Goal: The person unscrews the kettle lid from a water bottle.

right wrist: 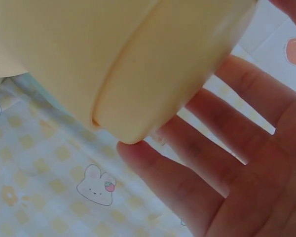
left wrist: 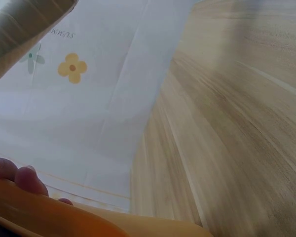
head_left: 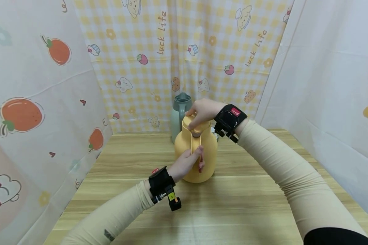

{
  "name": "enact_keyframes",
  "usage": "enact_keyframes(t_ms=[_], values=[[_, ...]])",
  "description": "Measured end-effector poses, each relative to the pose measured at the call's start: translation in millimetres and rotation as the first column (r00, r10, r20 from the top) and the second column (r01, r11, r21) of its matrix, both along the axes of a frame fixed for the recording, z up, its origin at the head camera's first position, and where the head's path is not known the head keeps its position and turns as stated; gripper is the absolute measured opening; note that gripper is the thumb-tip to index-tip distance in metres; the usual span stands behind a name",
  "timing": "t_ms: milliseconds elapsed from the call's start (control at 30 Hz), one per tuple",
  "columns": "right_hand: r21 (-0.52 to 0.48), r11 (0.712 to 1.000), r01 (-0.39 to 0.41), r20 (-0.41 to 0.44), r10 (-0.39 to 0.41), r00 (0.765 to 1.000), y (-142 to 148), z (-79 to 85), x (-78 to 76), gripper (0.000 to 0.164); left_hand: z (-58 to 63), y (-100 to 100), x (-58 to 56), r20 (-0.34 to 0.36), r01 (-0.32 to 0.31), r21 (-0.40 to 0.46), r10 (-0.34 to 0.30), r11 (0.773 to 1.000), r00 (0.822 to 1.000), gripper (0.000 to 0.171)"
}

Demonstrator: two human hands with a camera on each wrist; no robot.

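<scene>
A yellow thermos jug [head_left: 209,160] stands upright on the wooden table, its handle [head_left: 196,144] toward me. My left hand [head_left: 186,163] grips that handle, with the thumb on the near side and fingertips [left wrist: 29,178] showing over the yellow edge in the left wrist view. From above, my right hand [head_left: 204,109] holds the round yellow lid [right wrist: 172,64] across its top, thumb on the near side. The right wrist view shows fingers [right wrist: 187,143] spread along the lid's rim, which sits in the jug's neck. The palm side of the left hand is hidden.
Just behind the yellow jug stands a grey-green jug [head_left: 175,124], partly covered by it. A small whitish object [head_left: 215,132] peeks out behind the yellow jug's right side. Patterned curtains [head_left: 153,85] border the wooden table [head_left: 135,160] at the back and sides.
</scene>
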State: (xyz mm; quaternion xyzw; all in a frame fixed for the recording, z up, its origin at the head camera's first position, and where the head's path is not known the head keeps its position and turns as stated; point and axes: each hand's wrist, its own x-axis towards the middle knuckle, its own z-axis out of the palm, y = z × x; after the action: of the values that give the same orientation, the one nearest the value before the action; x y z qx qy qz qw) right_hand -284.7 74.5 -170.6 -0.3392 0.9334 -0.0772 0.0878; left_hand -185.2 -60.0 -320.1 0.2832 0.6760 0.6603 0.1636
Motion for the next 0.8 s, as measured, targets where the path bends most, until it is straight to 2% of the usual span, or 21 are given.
enact_keyframes(t_ms=[200, 467, 800], values=[[-0.030, 0.999, -0.028, 0.027, 0.029, 0.999, 5, -2.5, -5.3, 0.060, 0.2, 1, -0.3, 0.014, -0.017, -0.010, 0.017, 1.000, 1.000, 0.050], [-0.054, 0.998, -0.009, 0.095, 0.014, 0.995, 10, -2.4, -8.3, 0.061, -0.6, 2, -0.3, -0.001, -0.029, -0.011, 0.029, 1.000, 1.000, 0.051], [-0.078, 0.996, -0.053, 0.159, 0.065, 0.985, 13, -0.2, -9.9, 0.059, -1.4, 3, -0.7, -0.013, -0.041, -0.032, 0.040, 0.999, 0.999, 0.052]])
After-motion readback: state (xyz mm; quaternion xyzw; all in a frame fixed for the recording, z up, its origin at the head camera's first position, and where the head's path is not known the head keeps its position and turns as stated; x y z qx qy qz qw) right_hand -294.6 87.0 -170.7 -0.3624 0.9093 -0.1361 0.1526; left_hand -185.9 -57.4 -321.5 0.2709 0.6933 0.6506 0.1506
